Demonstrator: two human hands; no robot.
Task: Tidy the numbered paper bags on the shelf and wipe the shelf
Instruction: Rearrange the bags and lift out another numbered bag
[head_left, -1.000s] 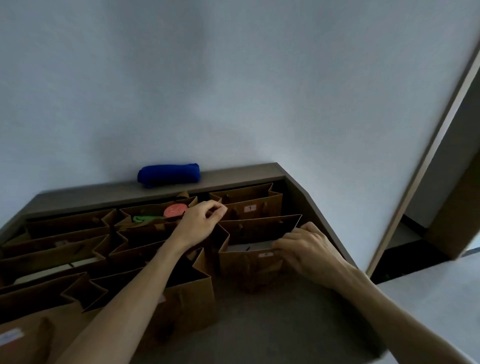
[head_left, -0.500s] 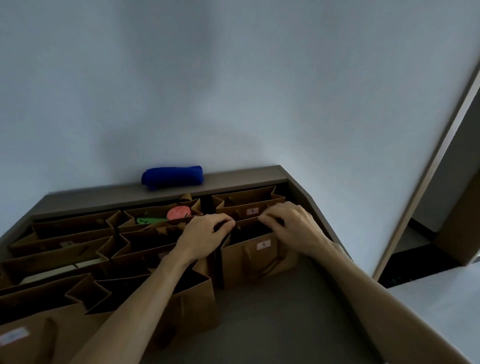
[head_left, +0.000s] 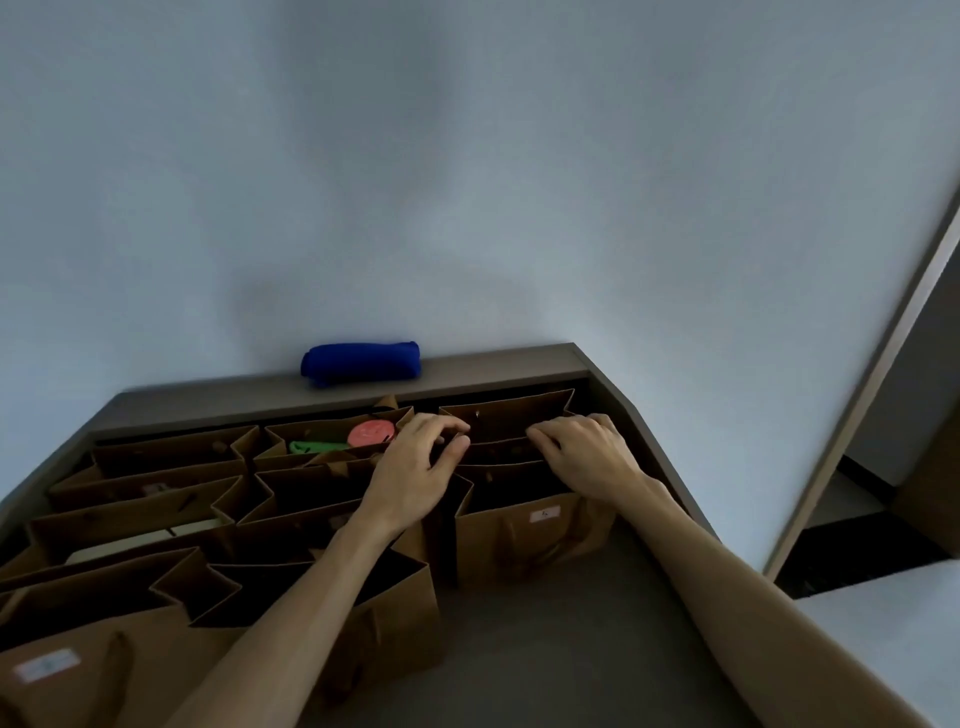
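My left hand (head_left: 415, 462) and right hand (head_left: 582, 457) both curl over the top edges of the paper bags (head_left: 524, 525) at the far right of the shelf (head_left: 545, 649); each grip is narrow, pinching bag rims; the rolled blue cloth (head_left: 361, 361) lies on the far ledge; more bags stand in rows to the left.

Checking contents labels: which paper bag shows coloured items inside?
The back-row bag left of the left hand: red disc and green item visible inside.

Both hands (head_left: 415, 467) (head_left: 587, 457) on brown paper bag (head_left: 519, 540) rims
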